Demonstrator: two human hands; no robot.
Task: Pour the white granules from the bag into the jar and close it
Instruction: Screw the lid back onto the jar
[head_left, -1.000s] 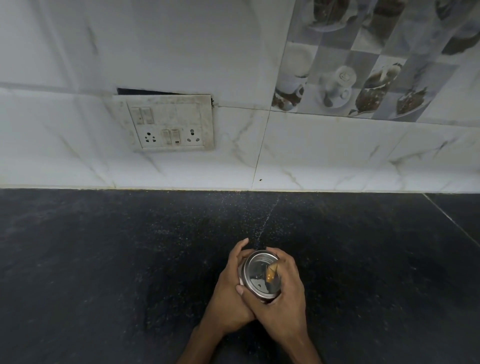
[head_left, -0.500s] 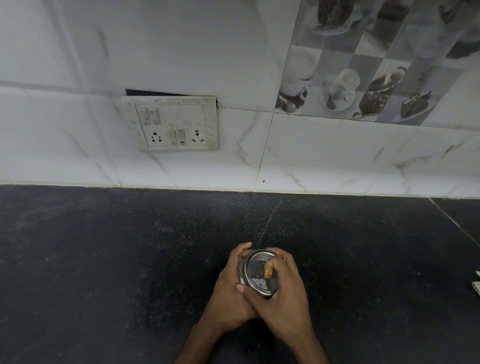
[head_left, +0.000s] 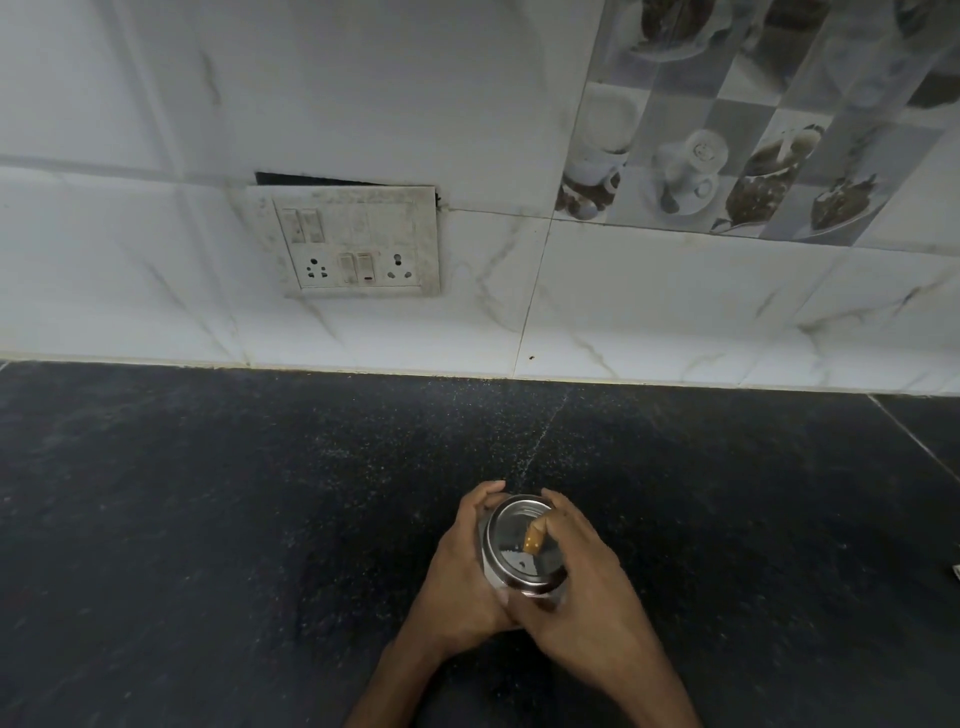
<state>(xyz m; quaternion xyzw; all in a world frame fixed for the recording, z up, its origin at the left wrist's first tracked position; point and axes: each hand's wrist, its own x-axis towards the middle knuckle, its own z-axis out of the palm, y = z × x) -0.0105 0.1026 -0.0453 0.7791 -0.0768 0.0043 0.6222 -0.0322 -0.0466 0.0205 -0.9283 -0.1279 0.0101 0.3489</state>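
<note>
Two hands meet over our dark speckled stone counter (head_left: 208, 519): our left hand (head_left: 457, 577) wraps the clear glass jar (head_left: 491, 566), our right hand (head_left: 582, 592) curls around its round steel lid (head_left: 519, 545). We judge pouring done; only tightening remains. No bag shows.
</note>
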